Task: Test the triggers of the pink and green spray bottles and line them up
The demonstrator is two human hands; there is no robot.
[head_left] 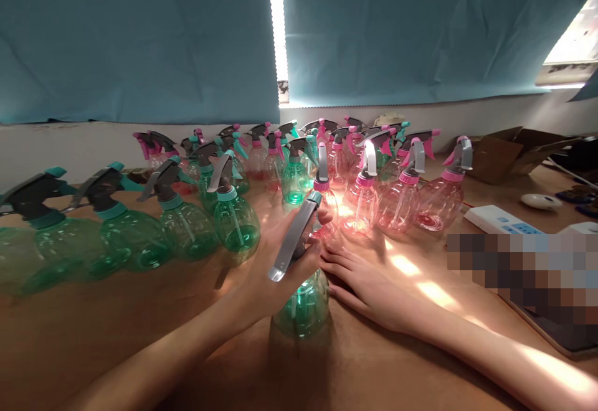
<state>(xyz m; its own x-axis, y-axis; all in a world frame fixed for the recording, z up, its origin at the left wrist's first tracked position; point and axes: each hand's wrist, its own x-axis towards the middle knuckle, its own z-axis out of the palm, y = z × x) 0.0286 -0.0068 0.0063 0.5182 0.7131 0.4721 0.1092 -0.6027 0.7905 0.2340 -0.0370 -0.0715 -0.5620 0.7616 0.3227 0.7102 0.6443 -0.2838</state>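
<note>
A green spray bottle (303, 308) stands on the brown table (140, 311) right in front of me. My left hand (280, 261) is closed around its neck and grey trigger head (294, 236). My right hand (359, 277) lies beside the bottle with fingers stretched out flat, fingertips touching the bottle's side. Just behind the hands stands a pink spray bottle (324, 208).
A row of green spray bottles (187, 224) runs off to the left and pink ones (402, 202) to the right, with several more behind. A white power strip (499, 219), a cardboard box (509, 149) and a blurred patch lie at the right. Blue curtains hang behind.
</note>
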